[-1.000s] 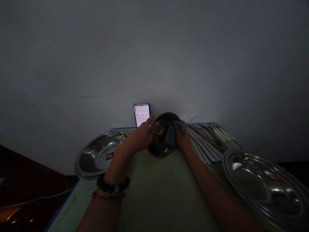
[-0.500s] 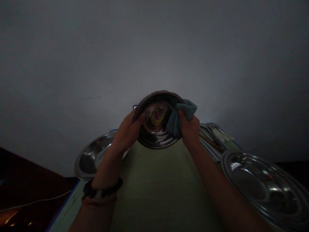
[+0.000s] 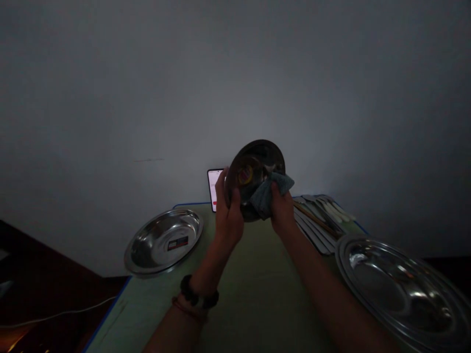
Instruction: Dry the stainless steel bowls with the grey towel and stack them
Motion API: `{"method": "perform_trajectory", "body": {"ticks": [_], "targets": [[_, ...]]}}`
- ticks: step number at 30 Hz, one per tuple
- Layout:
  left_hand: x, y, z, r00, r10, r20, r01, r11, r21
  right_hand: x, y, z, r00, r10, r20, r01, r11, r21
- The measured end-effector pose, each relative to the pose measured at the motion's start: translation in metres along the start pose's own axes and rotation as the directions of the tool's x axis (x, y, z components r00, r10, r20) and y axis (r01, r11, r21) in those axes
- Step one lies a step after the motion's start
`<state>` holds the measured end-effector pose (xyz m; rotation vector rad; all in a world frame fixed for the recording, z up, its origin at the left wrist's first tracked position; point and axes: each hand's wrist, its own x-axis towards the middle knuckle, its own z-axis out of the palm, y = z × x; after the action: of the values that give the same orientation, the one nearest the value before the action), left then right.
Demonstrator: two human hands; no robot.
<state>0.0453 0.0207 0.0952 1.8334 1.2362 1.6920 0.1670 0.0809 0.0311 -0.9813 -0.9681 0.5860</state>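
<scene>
A round metal basin (image 3: 267, 153) with a yellow-rimmed sticker inside is held up, tilted, over the table. My left hand (image 3: 228, 211) grips its left rim, thumb on the inside and the fingers behind. In my right hand (image 3: 282, 208) is a bunched grey-green cloth (image 3: 265, 195), pressed against the basin's lower right side. The fingers of my right hand are partly hidden behind the cloth and basin.
Another metal basin (image 3: 147, 245) with a dark label stands on the green table (image 3: 253, 294) at left. At right lie stacked metal basins (image 3: 390, 289) and several knives with pale handles (image 3: 336, 210). A lit phone (image 3: 212, 189) leans against the wall.
The held basin has turned more edge-on, and my left hand has moved right with it. The cloth has shifted slightly down and left. The phone and the left basin are less covered now.
</scene>
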Motion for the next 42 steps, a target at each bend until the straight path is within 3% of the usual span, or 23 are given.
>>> {"method": "perform_trajectory", "body": {"ticks": [3,7,10,15,19,22,25,31,35,37,40,42], "targets": [[-0.006,-0.009,0.004,0.996,-0.085,-0.019,0.083,0.994,-0.065,0.002,-0.012,-0.003,0.993,0.071,-0.090,-0.074,0.997,-0.028],[-0.015,-0.020,0.002,0.957,-0.288,-0.008,0.280,0.936,-0.215,0.009,-0.023,-0.014,0.996,0.028,-0.088,-0.036,0.995,-0.091],[-0.020,-0.028,-0.004,0.915,-0.402,0.035,0.390,0.857,-0.336,0.017,-0.033,-0.026,0.997,-0.066,-0.030,0.058,0.977,-0.205],[-0.033,-0.034,-0.006,0.785,-0.591,0.185,0.611,0.689,-0.390,0.021,-0.055,-0.034,0.969,-0.185,0.162,0.233,0.902,-0.364],[-0.055,-0.042,-0.001,0.667,-0.669,0.328,0.741,0.547,-0.390,0.019,-0.061,-0.035,0.939,-0.151,0.309,0.280,0.857,-0.433],[-0.067,-0.053,0.000,0.597,-0.734,0.325,0.790,0.465,-0.401,0.018,-0.056,-0.035,0.918,-0.086,0.387,0.284,0.824,-0.490],[-0.069,-0.065,0.000,0.554,-0.783,0.284,0.805,0.416,-0.422,0.015,-0.051,-0.032,0.916,-0.088,0.392,0.296,0.807,-0.511],[-0.064,-0.067,0.002,0.551,-0.799,0.240,0.758,0.359,-0.544,0.007,-0.041,-0.020,0.943,-0.118,0.312,0.267,0.827,-0.495],[-0.067,-0.073,0.004,0.539,-0.793,0.285,0.773,0.333,-0.540,0.002,-0.031,-0.019,0.964,-0.030,0.264,0.195,0.755,-0.625],[-0.071,-0.081,0.004,0.565,-0.766,0.307,0.782,0.378,-0.495,0.001,-0.028,-0.021,0.963,0.030,0.268,0.172,0.694,-0.699],[-0.075,-0.092,0.003,0.650,-0.692,0.315,0.747,0.503,-0.435,0.003,-0.028,-0.026,0.953,0.071,0.295,0.185,0.636,-0.749],[-0.076,-0.094,0.002,0.670,-0.680,0.297,0.733,0.544,-0.408,0.004,-0.032,-0.028,0.948,0.060,0.314,0.211,0.621,-0.755]]}}
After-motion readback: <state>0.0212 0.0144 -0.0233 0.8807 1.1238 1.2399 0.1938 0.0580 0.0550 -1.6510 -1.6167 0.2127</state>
